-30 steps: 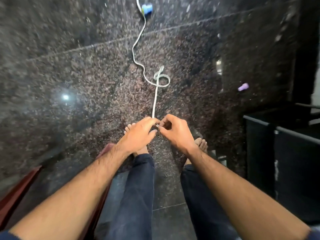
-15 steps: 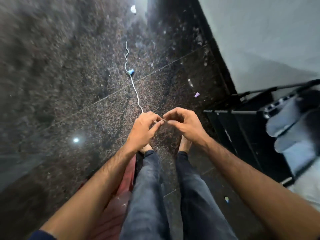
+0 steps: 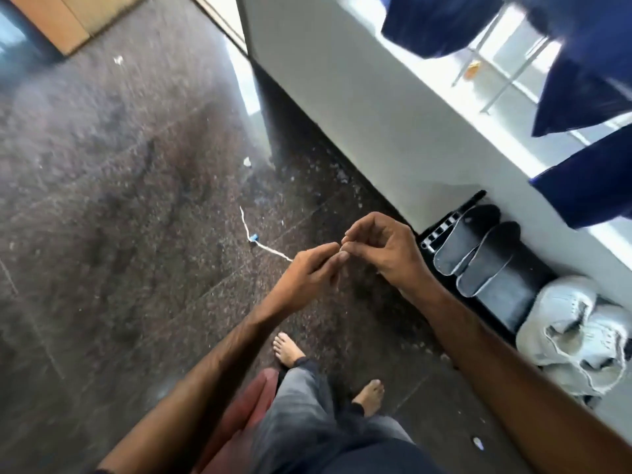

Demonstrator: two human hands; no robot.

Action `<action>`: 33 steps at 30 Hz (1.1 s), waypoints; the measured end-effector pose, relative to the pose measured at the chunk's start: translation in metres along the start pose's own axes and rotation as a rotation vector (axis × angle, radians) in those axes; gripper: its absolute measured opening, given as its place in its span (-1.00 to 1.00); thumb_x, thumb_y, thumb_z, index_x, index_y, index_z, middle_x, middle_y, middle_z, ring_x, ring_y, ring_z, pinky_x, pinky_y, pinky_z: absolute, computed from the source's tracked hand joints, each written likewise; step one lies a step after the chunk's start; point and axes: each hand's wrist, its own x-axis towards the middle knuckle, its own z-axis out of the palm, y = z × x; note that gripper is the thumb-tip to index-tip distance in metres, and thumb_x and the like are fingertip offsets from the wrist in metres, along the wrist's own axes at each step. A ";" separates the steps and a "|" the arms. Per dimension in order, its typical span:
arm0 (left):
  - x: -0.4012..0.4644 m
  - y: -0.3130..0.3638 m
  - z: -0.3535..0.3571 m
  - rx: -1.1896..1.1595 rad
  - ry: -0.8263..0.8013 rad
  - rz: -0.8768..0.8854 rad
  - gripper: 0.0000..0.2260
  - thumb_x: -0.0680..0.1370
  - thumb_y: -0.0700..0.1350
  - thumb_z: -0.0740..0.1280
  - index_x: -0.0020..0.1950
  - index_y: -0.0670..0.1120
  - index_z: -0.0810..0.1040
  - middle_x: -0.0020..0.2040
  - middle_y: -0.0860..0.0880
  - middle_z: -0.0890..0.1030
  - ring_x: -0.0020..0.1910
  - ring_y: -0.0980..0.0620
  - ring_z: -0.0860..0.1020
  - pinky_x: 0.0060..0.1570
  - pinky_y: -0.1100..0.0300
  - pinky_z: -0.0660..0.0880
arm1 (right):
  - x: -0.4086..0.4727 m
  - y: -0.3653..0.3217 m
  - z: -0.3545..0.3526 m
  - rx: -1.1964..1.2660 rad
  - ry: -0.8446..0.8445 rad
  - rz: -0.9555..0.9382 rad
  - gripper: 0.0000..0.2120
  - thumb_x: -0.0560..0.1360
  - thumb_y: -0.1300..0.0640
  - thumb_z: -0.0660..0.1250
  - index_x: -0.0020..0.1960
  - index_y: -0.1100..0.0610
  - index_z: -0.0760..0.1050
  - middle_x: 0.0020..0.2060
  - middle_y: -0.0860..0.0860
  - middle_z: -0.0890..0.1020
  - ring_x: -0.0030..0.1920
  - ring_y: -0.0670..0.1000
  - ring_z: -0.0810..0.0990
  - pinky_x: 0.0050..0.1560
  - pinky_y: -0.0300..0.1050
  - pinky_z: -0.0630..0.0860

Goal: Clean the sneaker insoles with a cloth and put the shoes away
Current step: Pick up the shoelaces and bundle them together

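Two grey insoles lie side by side on a black rack at the right, against the wall. A pair of white sneakers sits just nearer on the same rack. In the middle of the view my left hand and my right hand meet fingertip to fingertip. Both pinch the near end of a thin white cord, which trails off left across the dark floor and has a small blue piece on it. No cloth for wiping is in my hands.
A white low wall runs along the right, with dark blue fabric hanging above it. A reddish seat is under my legs, and my bare feet rest on the speckled dark floor. Small scraps of litter lie about.
The view has swung to the right, bringing the wall, the rack, the insoles and the sneakers into sight. My hands stay joined on the end of the cord.
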 end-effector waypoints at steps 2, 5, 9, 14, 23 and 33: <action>0.000 0.041 0.015 -0.077 0.016 0.012 -0.69 0.69 0.00 0.24 -0.26 0.14 0.50 -0.41 0.04 0.43 -0.41 0.00 0.40 -0.39 0.12 0.34 | -0.018 -0.019 -0.023 0.113 0.061 -0.027 -0.81 0.49 0.41 0.46 -0.02 0.15 0.61 -0.16 0.05 0.73 -0.13 -0.03 0.68 -0.02 -0.19 0.61; 0.000 0.101 0.037 -0.177 0.004 0.056 -0.71 0.69 -0.09 0.23 -0.22 0.06 0.53 -0.43 -0.02 0.40 -0.45 -0.07 0.34 -0.50 0.11 0.27 | -0.046 -0.038 -0.055 0.211 0.087 -0.010 -0.81 0.59 0.37 0.33 0.06 0.13 0.64 -0.12 0.02 0.73 -0.10 -0.03 0.67 0.01 -0.17 0.61; 0.004 0.175 0.065 -0.431 0.011 0.088 -0.72 0.71 -0.16 0.16 -0.09 -0.23 0.55 -0.41 -0.18 0.54 -0.56 -0.06 0.50 -0.55 0.23 0.45 | -0.076 -0.066 -0.081 0.392 -0.002 0.053 -0.85 0.64 0.25 0.25 0.05 0.17 0.61 -0.25 -0.02 0.69 -0.23 -0.04 0.64 -0.12 -0.15 0.60; 0.014 0.237 0.094 -0.700 0.064 0.105 -0.68 0.72 -0.14 0.13 0.03 -0.26 0.62 -0.17 -0.30 0.67 -0.28 -0.16 0.69 -0.27 0.06 0.66 | -0.113 -0.105 -0.114 0.551 -0.083 0.031 -0.56 0.62 0.09 0.20 0.22 0.49 0.47 -0.25 0.10 0.70 -0.24 0.09 0.67 0.01 0.03 0.63; 0.015 0.304 0.139 -0.708 0.057 0.198 -0.65 0.71 -0.13 0.09 0.14 -0.32 0.60 0.14 -0.35 0.66 0.18 -0.31 0.64 0.30 -0.17 0.51 | -0.163 -0.143 -0.185 0.223 -0.027 -0.169 -0.61 0.67 0.07 0.23 0.07 0.45 0.50 -0.47 0.03 0.38 -0.42 0.00 0.47 -0.07 -0.07 0.59; 0.025 0.358 0.157 -0.713 -0.284 0.203 -0.65 0.68 -0.10 0.12 -0.03 -0.25 0.64 -0.09 -0.30 0.71 -0.26 -0.15 0.72 -0.34 0.09 0.64 | -0.176 -0.142 -0.223 0.300 0.194 0.017 -0.70 0.62 0.04 0.26 -0.12 0.27 0.48 -0.51 -0.03 0.29 -0.54 -0.07 0.33 -0.41 -0.17 0.41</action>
